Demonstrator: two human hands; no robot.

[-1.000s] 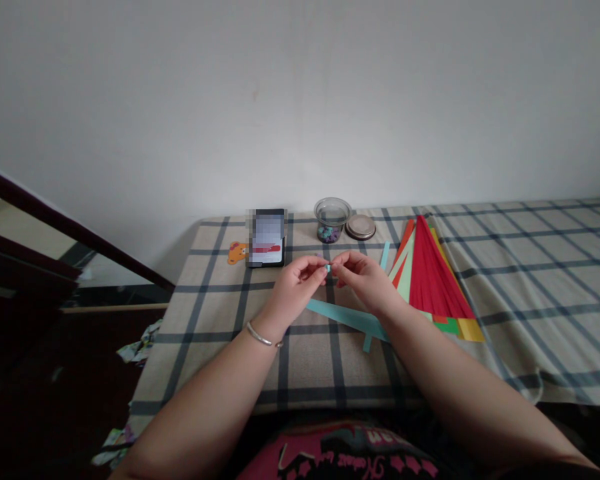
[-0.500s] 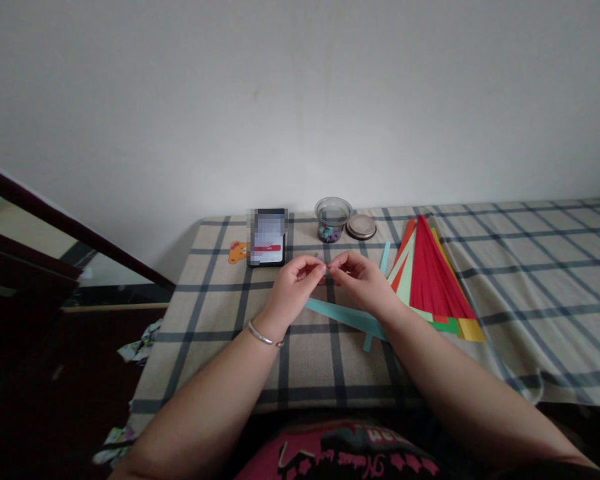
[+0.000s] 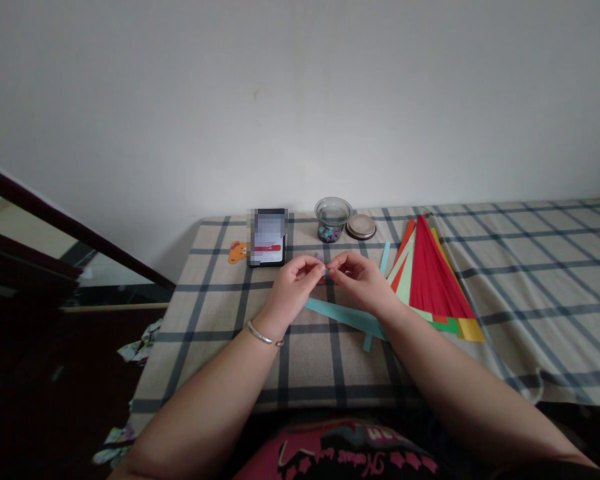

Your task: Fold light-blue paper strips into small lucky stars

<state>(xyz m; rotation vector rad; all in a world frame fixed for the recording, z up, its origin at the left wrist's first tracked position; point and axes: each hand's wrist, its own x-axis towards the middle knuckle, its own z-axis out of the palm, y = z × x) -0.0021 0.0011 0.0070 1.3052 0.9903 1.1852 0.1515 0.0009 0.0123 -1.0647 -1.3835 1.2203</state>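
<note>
My left hand and my right hand meet fingertip to fingertip above the checked cloth. Both pinch a tiny folded piece of pale blue paper, mostly hidden by the fingers. Under my right wrist lie pale blue paper strips, flat on the cloth. A silver bangle circles my left wrist.
A fan of red, green, orange and yellow paper strips lies right of my hands. At the back stand a phone, a clear jar with small coloured pieces, its lid and an orange bear sticker. The cloth's left edge drops off.
The fingertips have shifted slightly around the small paper piece; less of the pale blue shows between them now. Arms and everything on the cloth stay put.
</note>
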